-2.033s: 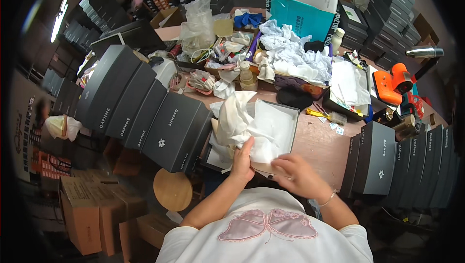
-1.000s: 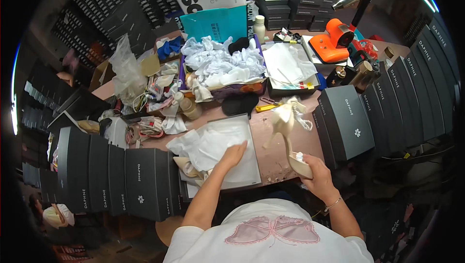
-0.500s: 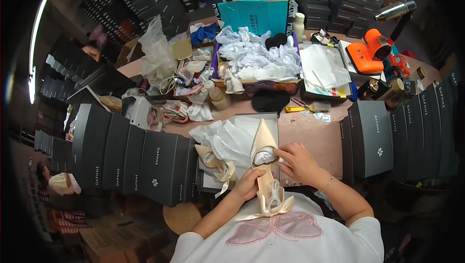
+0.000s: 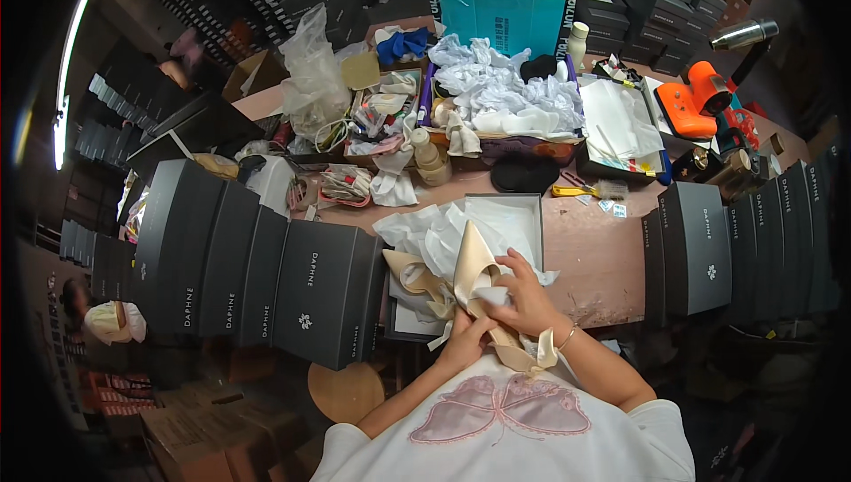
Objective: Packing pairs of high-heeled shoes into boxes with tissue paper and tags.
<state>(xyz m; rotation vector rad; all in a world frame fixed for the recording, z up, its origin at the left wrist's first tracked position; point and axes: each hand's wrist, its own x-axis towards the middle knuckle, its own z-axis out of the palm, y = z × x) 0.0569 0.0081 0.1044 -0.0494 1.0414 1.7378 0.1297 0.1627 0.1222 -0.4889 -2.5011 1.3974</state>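
Observation:
A beige pointed-toe shoe (image 4: 472, 258) is tilted in front of my chest, its toe pointing away from me. My left hand (image 4: 464, 341) is closed round its middle from the left. At the shoe's opening, my right hand (image 4: 530, 303) pinches a wad of crumpled white paper (image 4: 493, 295); its index finger reaches past the shoe's side. A ribbon bow (image 4: 546, 351) hangs at the heel end, by my right wrist. The matching shoe (image 4: 407, 267) lies to the left on white tissue paper (image 4: 425, 227) in an open grey shoebox (image 4: 539, 216).
Dark shoeboxes (image 4: 324, 291) stand in a row at the left, and more shoeboxes (image 4: 702, 247) at the right. Behind are a bin of crumpled white paper (image 4: 505, 92), a yellow-handled brush (image 4: 576, 190), a cream bottle (image 4: 430, 161) and an orange device (image 4: 687, 109). A round stool (image 4: 346, 391) is lower left.
My right hand has moved over the shoe's opening and now pinches the paper, which sat inside the toe before. The heel end has swung right. The whole view has shifted slightly.

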